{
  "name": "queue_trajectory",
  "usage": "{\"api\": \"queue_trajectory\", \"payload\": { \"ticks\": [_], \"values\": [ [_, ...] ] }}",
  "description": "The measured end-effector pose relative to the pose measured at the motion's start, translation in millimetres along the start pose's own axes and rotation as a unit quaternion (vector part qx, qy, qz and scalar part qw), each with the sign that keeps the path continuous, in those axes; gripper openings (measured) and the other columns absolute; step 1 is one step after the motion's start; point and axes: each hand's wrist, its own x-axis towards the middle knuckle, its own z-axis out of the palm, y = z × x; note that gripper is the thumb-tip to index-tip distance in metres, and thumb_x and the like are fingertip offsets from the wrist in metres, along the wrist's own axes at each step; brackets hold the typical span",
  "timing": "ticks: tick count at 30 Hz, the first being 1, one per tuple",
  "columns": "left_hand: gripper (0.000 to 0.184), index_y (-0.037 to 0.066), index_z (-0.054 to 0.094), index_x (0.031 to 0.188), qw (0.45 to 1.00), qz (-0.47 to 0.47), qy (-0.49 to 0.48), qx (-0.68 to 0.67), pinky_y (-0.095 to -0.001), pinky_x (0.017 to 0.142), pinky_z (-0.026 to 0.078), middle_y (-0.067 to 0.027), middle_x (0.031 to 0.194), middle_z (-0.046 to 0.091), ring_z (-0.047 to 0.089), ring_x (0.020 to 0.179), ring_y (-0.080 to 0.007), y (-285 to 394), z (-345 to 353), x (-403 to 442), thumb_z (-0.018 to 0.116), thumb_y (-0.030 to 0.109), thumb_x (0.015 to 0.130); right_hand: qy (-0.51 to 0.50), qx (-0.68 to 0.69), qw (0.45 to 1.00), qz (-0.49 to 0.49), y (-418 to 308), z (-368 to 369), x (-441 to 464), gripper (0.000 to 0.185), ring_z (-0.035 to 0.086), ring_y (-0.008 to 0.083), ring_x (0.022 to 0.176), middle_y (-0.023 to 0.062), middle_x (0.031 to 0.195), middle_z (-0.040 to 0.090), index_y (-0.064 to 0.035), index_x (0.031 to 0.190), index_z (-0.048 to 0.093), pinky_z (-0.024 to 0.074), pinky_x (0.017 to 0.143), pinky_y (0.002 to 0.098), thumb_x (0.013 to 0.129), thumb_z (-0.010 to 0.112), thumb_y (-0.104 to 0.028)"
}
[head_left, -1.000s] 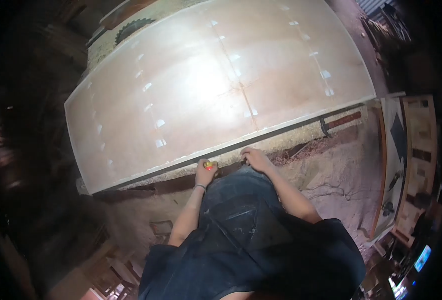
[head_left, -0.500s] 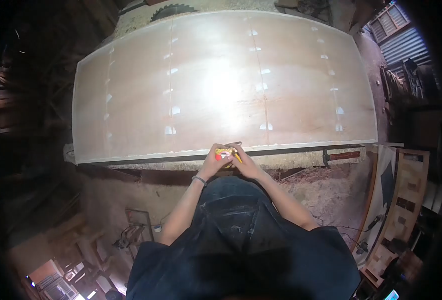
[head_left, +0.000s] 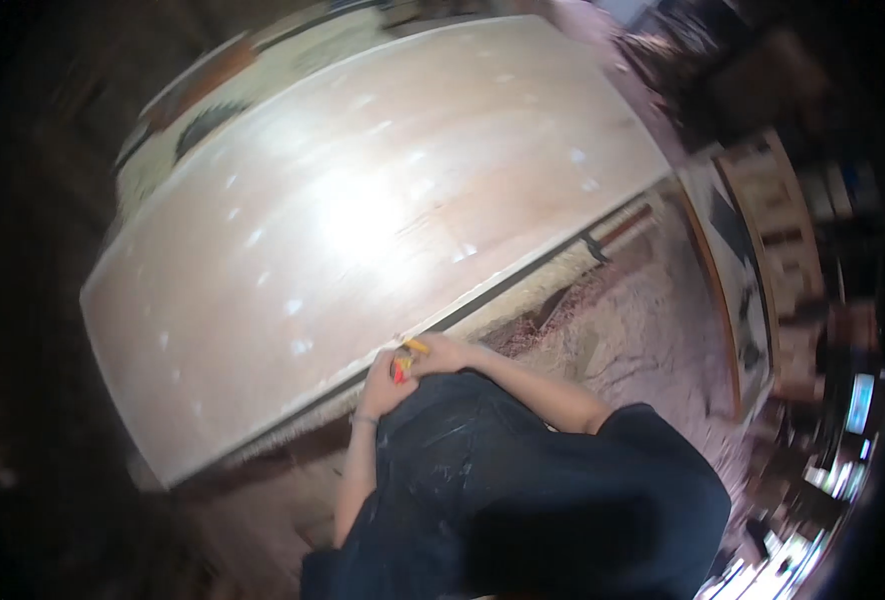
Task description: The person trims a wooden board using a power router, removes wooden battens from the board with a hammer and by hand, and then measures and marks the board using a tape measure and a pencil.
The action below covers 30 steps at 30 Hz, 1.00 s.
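In my left hand is a small yellow-and-red tape measure, with my fingers closed round it. My right hand is beside it, fingers closed on a slim yellow stick, possibly a pencil. Blur hides the finer detail of both things. The two hands meet in front of my body, at the near edge of a large pale wooden panel. Whitish patches lie in rows across the panel, and a bright glare covers its middle.
A hammer lies along the ledge at the panel's near right side. Beyond the far edge is a toothed saw blade. At the right stands a wooden frame piece with cutouts. Wood shavings lie below the ledge.
My view has swung to the right, so the panel now appears tilted and farther left. Both hands stay together with the tape measure and yellow stick, now lower and further left in view.
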Motion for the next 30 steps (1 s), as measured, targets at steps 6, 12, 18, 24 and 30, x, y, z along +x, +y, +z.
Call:
{"api": "queue_trajectory", "payload": {
  "ticks": [6,12,18,24,30],
  "values": [
    [0.040,0.000,0.060,0.103,0.993,-0.050,0.043,0.094,-0.0444,0.087,0.049,-0.0219,0.103,0.060,0.060,0.099,-0.0401,-28,-17,-9,0.073,0.026,0.075,-0.017,0.060,0.995,0.075,3,-43,-23,0.036,0.050,0.0099,0.065,0.0003,0.073,0.055,-0.0034,0.088,0.058,0.0434,0.058,0.0293,0.083,0.081,-0.031],
    [0.051,-0.002,0.066,0.090,0.961,-0.189,0.078,0.188,-0.0471,0.079,0.049,-0.0235,0.090,0.065,0.063,0.087,-0.0398,-101,-105,-62,0.078,0.046,0.078,0.267,0.257,0.897,0.242,25,-194,-113,0.039,0.053,0.0101,0.064,-0.0008,0.087,0.058,-0.0120,0.107,0.059,0.0430,0.047,0.0237,0.081,0.081,-0.031],
    [0.052,-0.002,0.067,0.091,0.940,-0.290,-0.003,0.181,-0.0457,0.078,0.051,-0.0227,0.092,0.067,0.066,0.087,-0.0372,-174,-187,-144,0.078,0.048,0.079,0.628,0.452,0.631,0.059,65,-359,-231,0.021,0.055,0.0121,0.062,0.0020,0.077,0.056,-0.0110,0.090,0.057,0.0403,0.046,0.0226,0.078,0.072,-0.017],
    [0.043,0.001,0.067,0.087,0.950,-0.280,-0.110,0.079,-0.0334,0.057,0.048,-0.0063,0.067,0.061,0.059,0.061,-0.0172,-110,-138,-102,0.076,0.043,0.085,0.718,0.353,0.597,0.059,77,-367,-222,0.037,0.055,0.0116,0.068,-0.0005,0.079,0.057,-0.0118,0.098,0.062,0.0454,0.059,0.0267,0.087,0.076,-0.044],
    [0.039,0.005,0.067,0.084,0.928,-0.304,-0.216,0.007,-0.0288,0.050,0.042,-0.0014,0.062,0.059,0.054,0.054,-0.0103,-42,-60,-22,0.075,0.043,0.087,0.774,0.183,0.597,0.105,148,-227,-114,0.046,0.058,0.0159,0.080,0.0067,0.089,0.066,-0.0018,0.102,0.067,0.0498,0.075,0.0334,0.095,0.066,-0.047]
  ]
}}
